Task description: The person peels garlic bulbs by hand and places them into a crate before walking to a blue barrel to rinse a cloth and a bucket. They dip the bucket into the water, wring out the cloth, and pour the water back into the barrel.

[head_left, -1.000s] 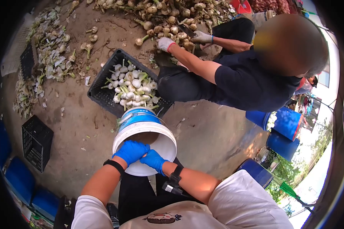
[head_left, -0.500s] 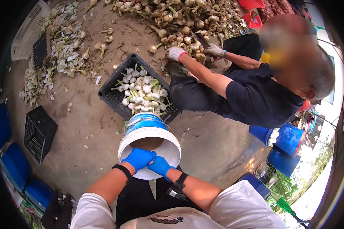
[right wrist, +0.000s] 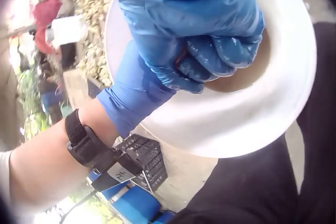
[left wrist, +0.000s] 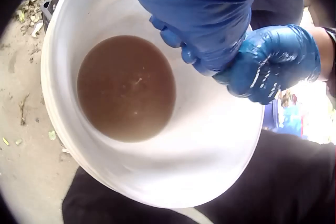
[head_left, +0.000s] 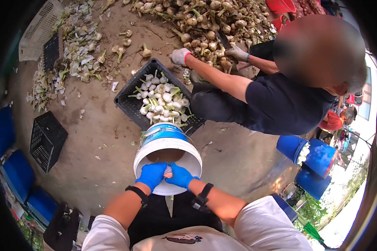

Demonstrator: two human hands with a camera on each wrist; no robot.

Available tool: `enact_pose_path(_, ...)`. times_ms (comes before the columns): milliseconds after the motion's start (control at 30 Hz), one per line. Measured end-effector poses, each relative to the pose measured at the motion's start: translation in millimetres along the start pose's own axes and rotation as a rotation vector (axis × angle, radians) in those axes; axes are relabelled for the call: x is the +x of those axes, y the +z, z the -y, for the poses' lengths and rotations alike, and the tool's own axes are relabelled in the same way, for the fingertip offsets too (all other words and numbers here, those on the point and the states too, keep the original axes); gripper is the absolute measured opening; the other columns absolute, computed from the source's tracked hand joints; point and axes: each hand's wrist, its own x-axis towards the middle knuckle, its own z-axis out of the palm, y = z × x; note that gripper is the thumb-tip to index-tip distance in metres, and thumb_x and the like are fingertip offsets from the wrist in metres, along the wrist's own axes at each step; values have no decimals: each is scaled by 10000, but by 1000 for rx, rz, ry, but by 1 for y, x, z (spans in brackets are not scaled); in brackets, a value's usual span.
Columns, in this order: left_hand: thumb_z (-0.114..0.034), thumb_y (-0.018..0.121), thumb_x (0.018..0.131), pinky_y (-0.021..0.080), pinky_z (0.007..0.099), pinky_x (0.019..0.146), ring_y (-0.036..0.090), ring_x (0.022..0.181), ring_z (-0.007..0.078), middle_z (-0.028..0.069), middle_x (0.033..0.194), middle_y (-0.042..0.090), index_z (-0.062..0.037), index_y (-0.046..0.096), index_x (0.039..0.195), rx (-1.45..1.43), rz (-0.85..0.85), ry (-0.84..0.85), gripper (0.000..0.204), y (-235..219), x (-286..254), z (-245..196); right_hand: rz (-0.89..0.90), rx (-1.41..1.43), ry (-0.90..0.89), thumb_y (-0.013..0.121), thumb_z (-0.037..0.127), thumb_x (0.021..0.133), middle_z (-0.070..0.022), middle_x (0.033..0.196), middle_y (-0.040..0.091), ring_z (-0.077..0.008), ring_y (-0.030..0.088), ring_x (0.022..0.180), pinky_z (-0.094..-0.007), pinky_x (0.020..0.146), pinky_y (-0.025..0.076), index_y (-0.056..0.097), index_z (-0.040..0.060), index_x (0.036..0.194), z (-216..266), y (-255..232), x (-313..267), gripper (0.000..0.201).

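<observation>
A white bucket with a blue label tilts its mouth toward me, murky brown water pooled in its bottom. My blue-gloved left hand and right hand meet over the bucket's mouth. Both hands' fingers are curled, and between them they grip a small pinkish, striped thing; I cannot tell its kind. In the left wrist view the left hand is above the water, with the right hand against it. The right wrist view has the right hand over the bucket, the left hand behind.
Beyond the bucket stands a black crate of white garlic bulbs. A person in dark clothes sits right of it, by a garlic pile, holding a knife. Another black crate and blue containers stand left.
My view has shifted, and more of the striped thing shows between my hands. The other person's gloved hand has drawn left from the pile, where a garlic bulb now lies.
</observation>
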Motion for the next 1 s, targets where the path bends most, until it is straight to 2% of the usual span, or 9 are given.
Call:
enact_pose_path(67, -220, 543, 778, 500, 415, 636, 637, 749, 310, 121, 833, 635, -123, 584, 984, -164, -215, -203, 231, 5, -11, 7, -75, -39, -77, 697, 289, 681, -250, 1080, 554, -360, 579, 945, -412, 821, 459, 521, 20, 1109, -19, -8, -3, 535)
enact_pose_path(133, -215, 589, 750, 496, 396, 699, 621, 814, 318, 130, 904, 629, -112, 578, 1047, -183, -155, -255, 314, -6, -24, 12, -519, -590, -183, 683, 267, 720, -210, 1150, 526, -335, 574, 959, -394, 823, 460, 496, 62, 1173, -35, -11, -3, 532)
enact_pose_path(200, -439, 732, 659, 496, 392, 691, 618, 782, 314, 111, 885, 638, -102, 618, 933, -283, -394, -179, 449, -13, -39, 14, -473, -456, -233, 673, 241, 738, -185, 1131, 541, -321, 580, 948, -392, 810, 467, 501, 76, 1172, -35, -15, -11, 495)
enact_pose_path(367, -316, 806, 604, 495, 350, 709, 611, 763, 274, 103, 852, 622, -57, 587, 945, -537, -553, -241, 481, -44, -68, 8, -422, -142, -205, 634, 203, 772, -108, 1001, 595, -269, 606, 861, -383, 741, 488, 540, 94, 1113, -16, -36, -55, 370)
enact_pose_path(533, -196, 833, 569, 478, 332, 766, 599, 851, 239, 113, 928, 608, -47, 549, 1027, -644, -766, -385, 560, -38, -74, 39, -841, 41, -63, 715, 198, 730, -138, 1033, 552, -186, 551, 872, -312, 738, 459, 476, 32, 1174, -29, -46, -81, 531)
enact_pose_path(567, -145, 842, 557, 471, 329, 798, 584, 876, 219, 102, 956, 598, -30, 543, 1005, -605, -778, -394, 551, -36, -75, 46, -784, -12, 9, 708, 260, 737, -201, 1122, 501, -299, 555, 938, -353, 825, 460, 452, -1, 1194, -31, -51, -84, 585)
enact_pose_path(700, -133, 813, 612, 455, 310, 849, 563, 941, 189, 95, 1020, 592, 1, 528, 1101, -1018, -694, -489, 582, -21, -70, 65, -649, -7, 115, 709, 219, 746, -163, 1128, 536, -251, 535, 1034, -332, 887, 436, 395, 2, 1271, -73, -35, -68, 649)
enact_pose_path(767, -130, 800, 628, 453, 305, 850, 562, 950, 191, 100, 1040, 589, 2, 518, 1130, -1067, -593, -476, 590, -15, -69, 69, -379, 426, 103, 688, 209, 765, -156, 1164, 531, -250, 519, 1080, -341, 944, 409, 365, 2, 1301, -89, -30, -59, 659)
enact_pose_path(1000, -108, 762, 665, 450, 294, 851, 563, 965, 181, 89, 1096, 581, 12, 509, 1159, -1222, -474, -501, 568, -28, -65, 54, -395, 654, 114, 602, 112, 779, -128, 1133, 552, -205, 549, 1003, -336, 897, 430, 424, 11, 1248, -103, -15, -46, 511)
